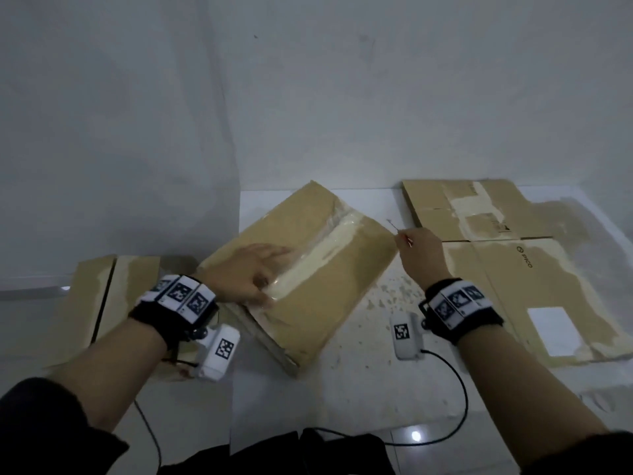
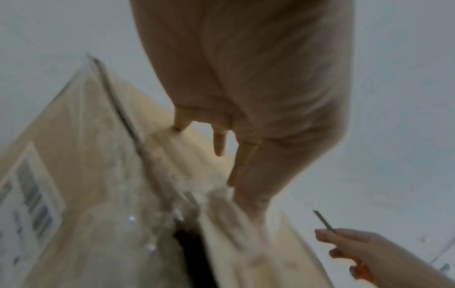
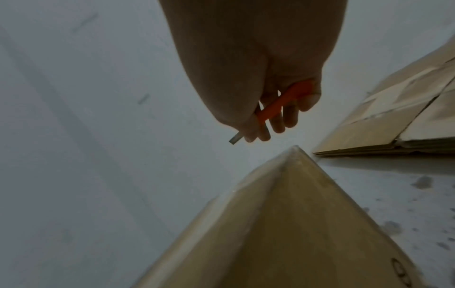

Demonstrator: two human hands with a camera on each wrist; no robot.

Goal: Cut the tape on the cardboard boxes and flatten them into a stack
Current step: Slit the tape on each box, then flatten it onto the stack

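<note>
Box [image 1: 322, 303]: matt brown cardboard w/ glossy clear tape [image 1: 318, 255] down the seam, wrinkled. Flat boxes [image 1: 513, 269]: same cardboard, top paper torn off in pale rough patches. Knife [image 3: 278, 105]: orange plastic handle, grey metal blade. Floor [image 1: 370, 371]: white, smooth, speckled w/ paper bits.

Black wristbands with white square-coded marker panels [image 1: 180, 293] are worn; white tagged camera units [image 1: 406, 335] with black cables [image 1: 459, 389] are attached.
</note>
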